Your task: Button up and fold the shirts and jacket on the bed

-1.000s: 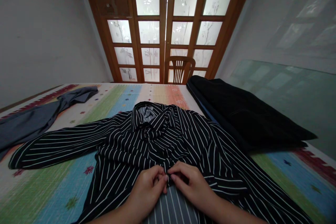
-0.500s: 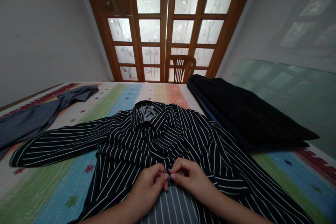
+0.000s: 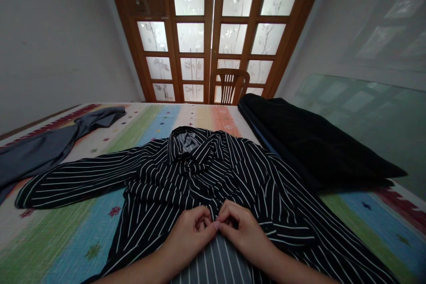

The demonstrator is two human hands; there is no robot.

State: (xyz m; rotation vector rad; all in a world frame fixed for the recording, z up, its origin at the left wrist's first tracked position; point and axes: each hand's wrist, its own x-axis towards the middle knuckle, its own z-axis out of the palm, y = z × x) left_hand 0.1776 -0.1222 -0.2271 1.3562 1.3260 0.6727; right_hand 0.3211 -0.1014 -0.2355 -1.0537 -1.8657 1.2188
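"Step in hand?"
"Fingerwork at the front of the shirt (image 3: 196, 186), I judged. It lay lower centre of the frame; left hand (image 3: 193, 233) and right hand (image 3: 242, 228) pinched its cloth, fingertips touching."
"Next move?"
"Apparently called for a steady pinch."

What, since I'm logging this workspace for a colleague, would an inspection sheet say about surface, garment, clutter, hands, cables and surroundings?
Surface: multicoloured cloth, striped and patterned.
Job's things: pinstriped shirt, front up, collar at the far end, one sleeve stretched left.
Clutter: gray garment on the left; dark folded clothes on the right.
Hands: left hand and right hand pinching at the shirt's front, fingertips close together.
Cables: nothing seen.
Surroundings: wooden chair and paned doors beyond.
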